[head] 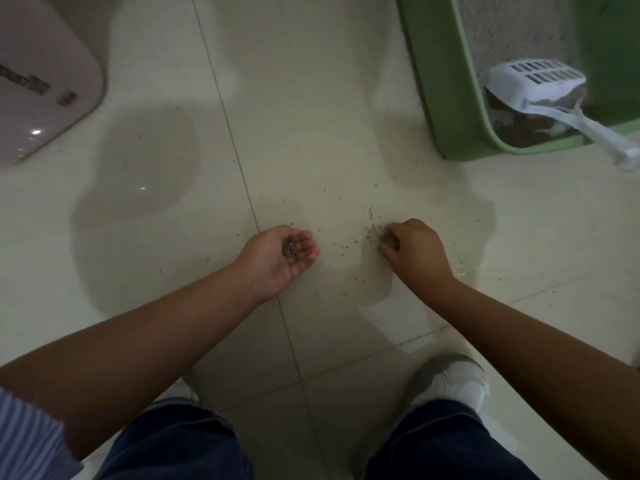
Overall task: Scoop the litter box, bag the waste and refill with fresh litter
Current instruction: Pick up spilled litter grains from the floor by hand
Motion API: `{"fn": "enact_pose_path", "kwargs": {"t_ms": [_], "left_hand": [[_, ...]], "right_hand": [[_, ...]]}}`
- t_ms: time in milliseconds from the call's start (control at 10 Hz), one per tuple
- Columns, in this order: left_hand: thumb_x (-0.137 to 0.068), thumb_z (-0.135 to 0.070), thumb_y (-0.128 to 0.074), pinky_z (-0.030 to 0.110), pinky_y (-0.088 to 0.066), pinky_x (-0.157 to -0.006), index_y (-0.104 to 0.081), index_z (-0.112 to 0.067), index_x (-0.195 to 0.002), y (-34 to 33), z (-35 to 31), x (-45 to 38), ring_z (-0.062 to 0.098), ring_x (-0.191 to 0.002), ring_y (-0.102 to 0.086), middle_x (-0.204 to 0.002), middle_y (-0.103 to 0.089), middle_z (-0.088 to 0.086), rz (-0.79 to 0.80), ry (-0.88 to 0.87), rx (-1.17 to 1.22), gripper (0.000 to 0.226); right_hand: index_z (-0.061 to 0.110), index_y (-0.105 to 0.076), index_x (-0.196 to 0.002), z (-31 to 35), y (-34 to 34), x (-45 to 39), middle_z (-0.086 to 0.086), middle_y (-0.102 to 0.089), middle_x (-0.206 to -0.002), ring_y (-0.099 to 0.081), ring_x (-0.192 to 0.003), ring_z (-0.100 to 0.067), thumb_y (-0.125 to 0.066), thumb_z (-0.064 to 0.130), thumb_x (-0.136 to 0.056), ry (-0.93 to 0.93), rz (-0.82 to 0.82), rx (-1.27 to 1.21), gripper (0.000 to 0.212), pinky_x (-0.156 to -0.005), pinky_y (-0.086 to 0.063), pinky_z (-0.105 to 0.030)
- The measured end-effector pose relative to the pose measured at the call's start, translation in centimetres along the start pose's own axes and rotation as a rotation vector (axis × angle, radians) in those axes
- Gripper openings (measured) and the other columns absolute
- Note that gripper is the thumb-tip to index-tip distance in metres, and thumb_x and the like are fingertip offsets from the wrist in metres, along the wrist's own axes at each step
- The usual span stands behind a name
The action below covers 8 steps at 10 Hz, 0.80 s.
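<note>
Cream tile floor [311, 98] | scattered litter grains [346, 244] | green litter box [450, 109]

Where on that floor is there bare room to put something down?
Bare tile lies between the pink appliance and the green litter box. It is crowded around the right hand, where spilled litter grains lie scattered; the left hand cups more.

Place: a room in a home where a cat is kept
Floor [311, 98]: pale glossy tiles with thin grout lines
Cat gear: green litter box [446, 109] on the floor, white slotted scoop [540, 84] lying inside
Appliance: pink rounded household unit [45, 81] standing nearby
Mess: litter grains [346, 244] scattered on tiles
</note>
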State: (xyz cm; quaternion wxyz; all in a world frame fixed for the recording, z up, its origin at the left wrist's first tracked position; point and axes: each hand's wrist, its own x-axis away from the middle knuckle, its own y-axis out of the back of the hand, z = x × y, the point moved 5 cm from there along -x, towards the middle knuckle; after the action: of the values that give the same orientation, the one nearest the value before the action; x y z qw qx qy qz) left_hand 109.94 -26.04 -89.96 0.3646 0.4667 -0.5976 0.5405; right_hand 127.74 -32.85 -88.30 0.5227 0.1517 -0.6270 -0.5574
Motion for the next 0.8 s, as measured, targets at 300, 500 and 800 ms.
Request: {"fn": "enact_pose_path", "kwargs": {"t_ms": [300,500,800], "left_hand": [[-0.095,-0.007,-0.038,0.017,-0.052,-0.042,-0.055,0.001,-0.070,0.4,-0.1,-0.3,0.012,-0.038,-0.060,-0.043,-0.059,0.005,-0.007,0.018,-0.010,0.031],[-0.095,-0.007,-0.037,0.016,-0.051,-0.041,-0.054,0.001,-0.070,0.0,-0.3,-0.3,0.012,-0.037,-0.060,-0.042,-0.058,0.006,0.022,0.021,0.022,0.032],[-0.098,-0.013,-0.035,0.023,-0.056,-0.052,-0.055,0.003,-0.073,0.5,-0.5,-0.5,0.021,-0.065,-0.057,-0.061,-0.058,0.013,0.014,0.039,0.032,0.035]], "right_hand": [[-0.009,-0.065,-0.068,0.8,-0.6,-0.2,-0.024,-0.061,-0.069,-0.059,-0.059,-0.037,-0.064,-0.013,-0.068,0.066,-0.072,0.067,0.004,-0.051,-0.049,-0.035],[-0.004,-0.055,-0.058,1.5,-1.1,0.2,-0.019,-0.054,-0.055,-0.051,-0.039,-0.031,-0.068,-0.024,-0.035,0.099,-0.050,0.163,0.034,-0.033,-0.040,-0.025],[-0.007,-0.054,-0.092,1.5,0.4,-0.3,-0.016,-0.047,-0.088,-0.044,-0.080,-0.026,-0.043,-0.012,-0.081,-0.005,-0.093,-0.084,0.016,-0.067,-0.029,-0.024]]}}
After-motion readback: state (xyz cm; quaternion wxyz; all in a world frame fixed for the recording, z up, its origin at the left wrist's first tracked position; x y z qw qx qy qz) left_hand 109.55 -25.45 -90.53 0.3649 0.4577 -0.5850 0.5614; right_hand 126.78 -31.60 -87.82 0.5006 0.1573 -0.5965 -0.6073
